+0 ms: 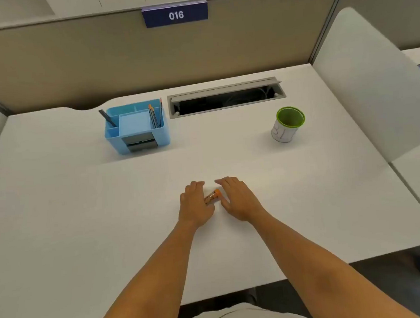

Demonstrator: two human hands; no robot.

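White counter (pixel 83 205). Blue organizer (pixel 137 128) back left, green-rimmed cup (pixel 288 124) back right, well apart. Right hand (pixel 239 199) flat on counter, fingers released, just beside stick. Left hand (pixel 194 204) fingers curled, grasping orange-tipped stick (pixel 213 196) (too blurred to identify further). Stick sits between both hands, mid-counter.

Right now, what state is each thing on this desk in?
orange-tipped item, lying between both hands
left hand, touching it, grip unclear
right hand, flat, fingers straight
blue organizer, upright, pencils standing inside
green-rimmed cup, upright, looks empty
cable hatch, lid open
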